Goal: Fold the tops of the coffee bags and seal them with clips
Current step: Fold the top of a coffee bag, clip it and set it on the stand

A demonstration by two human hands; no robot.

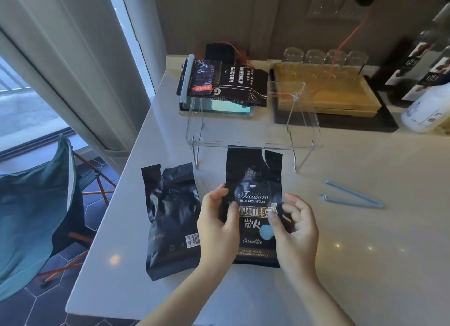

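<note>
Dim, cool daylight enters from the window (29,101) at left, small warm ceiling-light glints dot the glossy countertop (365,247), the black coffee bag (254,204) shows sheen, straight lines bow near wide-angle edges, and far-right bottles (428,65) appear soft and blurred.

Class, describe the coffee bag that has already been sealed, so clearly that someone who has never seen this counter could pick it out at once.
Start at the clear acrylic shelf standing on the pale counter. The sealed coffee bag lies on the shelf's far left part, near the wall. Unlike the two open bags nearer the person, it has a pale blue clip clamped across its folded end.
</note>
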